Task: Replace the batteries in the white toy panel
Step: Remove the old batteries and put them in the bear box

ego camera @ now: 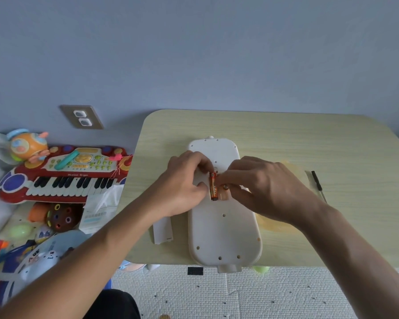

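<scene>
The white toy panel [224, 229] lies back side up on the pale wooden table [309, 139]. Its battery bay is open in the upper middle. An orange battery [213, 186] lies lengthwise in the bay, and the end of a second battery [225, 187] shows right beside it. My left hand [184, 183] rests on the panel with its thumb and fingertips pinching the orange battery. My right hand [270, 187] holds the second battery with its fingertips. The white battery cover [162, 231] lies on the table left of the panel.
A small black screwdriver [317, 183] lies on the table's right side beside a yellowish translucent bag [279, 224]. Off the table to the left stand a red toy keyboard [62, 173], an orange toy [28, 146] and other toys. A white mat [240, 293] covers the floor.
</scene>
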A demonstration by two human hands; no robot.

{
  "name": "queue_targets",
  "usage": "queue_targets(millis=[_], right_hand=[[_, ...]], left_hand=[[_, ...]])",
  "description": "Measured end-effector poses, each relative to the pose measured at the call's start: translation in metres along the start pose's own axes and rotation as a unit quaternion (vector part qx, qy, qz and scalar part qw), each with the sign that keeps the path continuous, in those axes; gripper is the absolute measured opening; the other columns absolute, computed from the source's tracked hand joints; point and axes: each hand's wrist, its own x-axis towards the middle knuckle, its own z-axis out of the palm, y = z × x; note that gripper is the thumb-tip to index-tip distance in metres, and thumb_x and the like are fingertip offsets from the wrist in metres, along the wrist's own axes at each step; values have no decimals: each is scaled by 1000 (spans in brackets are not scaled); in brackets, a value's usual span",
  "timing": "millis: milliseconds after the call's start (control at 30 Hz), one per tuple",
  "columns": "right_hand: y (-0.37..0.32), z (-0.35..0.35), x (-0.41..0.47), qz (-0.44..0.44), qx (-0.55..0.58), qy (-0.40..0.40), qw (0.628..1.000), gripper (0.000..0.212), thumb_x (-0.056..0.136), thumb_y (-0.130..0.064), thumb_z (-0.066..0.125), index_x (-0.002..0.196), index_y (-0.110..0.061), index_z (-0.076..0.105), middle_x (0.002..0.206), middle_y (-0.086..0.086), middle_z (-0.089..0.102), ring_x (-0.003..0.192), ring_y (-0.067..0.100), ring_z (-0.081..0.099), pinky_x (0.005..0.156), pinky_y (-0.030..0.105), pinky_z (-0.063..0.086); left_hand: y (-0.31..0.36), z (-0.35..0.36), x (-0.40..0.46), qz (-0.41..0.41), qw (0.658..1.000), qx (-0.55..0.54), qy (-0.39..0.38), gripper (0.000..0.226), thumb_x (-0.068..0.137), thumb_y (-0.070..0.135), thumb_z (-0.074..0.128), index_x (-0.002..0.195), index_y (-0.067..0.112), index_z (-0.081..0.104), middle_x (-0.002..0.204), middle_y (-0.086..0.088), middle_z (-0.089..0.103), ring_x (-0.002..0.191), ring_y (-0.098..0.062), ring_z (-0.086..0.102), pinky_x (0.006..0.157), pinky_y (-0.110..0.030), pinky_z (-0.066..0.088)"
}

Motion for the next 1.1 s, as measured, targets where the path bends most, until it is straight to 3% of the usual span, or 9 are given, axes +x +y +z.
queue_targets(millis=[100, 233, 367, 500, 633, 733, 800, 900, 1100], right_hand=[[-2, 2, -3, -1, 31, -15, 999, 24, 96, -22, 51, 105, -32, 70, 87, -9, 63, 86, 18, 58, 55, 40, 52], [2, 2, -5, -5, 99, -31, 995, 34, 85, -6, 66, 106, -31, 75, 95, -11, 67, 93, 18, 59, 77, 33, 52], [8, 3, -4, 25, 159, -21, 987, 21, 85, -25, 77, 105, -30, 76, 95, -10, 69, 94, 14, 60, 84, 28, 49], [8, 12, -3, 80, 217, 22, 973, 16, 87, -21, 75, 102, -26, 76, 95, -8, 70, 91, 12, 61, 81, 24, 48], [6, 3, -4, 183, 338, 105, 917, 11, 89, -8, 71, 98, -14, 75, 89, -8, 78, 86, 6, 72, 78, 19, 56], [12, -11, -15, 250, 369, 158, 881, 11, 89, -8, 71, 96, -15, 75, 82, -9, 78, 76, 8, 72, 72, 26, 58], [18, -18, -27, 279, 355, 179, 874, 11, 88, -11, 73, 97, -16, 76, 79, -7, 78, 73, 10, 73, 69, 31, 60], [24, -27, -49, 301, 321, 169, 882, 12, 87, -15, 75, 98, -18, 75, 75, -8, 77, 71, 4, 73, 67, 21, 58], [26, -26, -83, 298, 283, 83, 908, 9, 83, -20, 79, 90, -22, 74, 75, -8, 77, 68, 2, 71, 59, 11, 48]], left_hand=[[-1, 2, -3, 22, 999, -30, 9, 27, 86, 16, 64, 100, 38, 57, 104, 19, 62, 103, 3, 49, 75, -14, 35], [0, 4, -2, 71, 994, -66, 47, 17, 85, 19, 76, 94, 26, 63, 91, 12, 70, 93, 5, 59, 78, -5, 37], [-1, 11, -1, 69, 992, -65, 85, 17, 84, 20, 76, 88, 26, 61, 85, 12, 68, 90, -5, 63, 75, -12, 39], [-1, 13, -1, 48, 988, -99, 112, 15, 86, 21, 73, 87, 26, 59, 82, 11, 68, 83, -11, 64, 78, -36, 49], [10, 9, 0, 31, 982, -137, 128, 15, 86, 23, 76, 93, 29, 65, 84, 10, 73, 79, -1, 65, 73, -15, 44], [27, 11, 7, 46, 981, -135, 132, 13, 83, 21, 78, 88, 27, 69, 84, 8, 75, 81, -3, 69, 72, -14, 46], [41, 17, 10, 59, 982, -141, 112, 12, 82, 21, 80, 86, 25, 69, 81, 8, 75, 78, -2, 69, 69, -10, 45], [58, 30, 11, 73, 988, -120, 63, 13, 81, 28, 82, 84, 27, 69, 80, 10, 75, 78, -1, 69, 66, -7, 44], [68, 58, 6, 85, 996, -29, 7, 17, 76, 42, 82, 83, 31, 70, 79, 21, 74, 85, 12, 65, 98, -44, 46]])
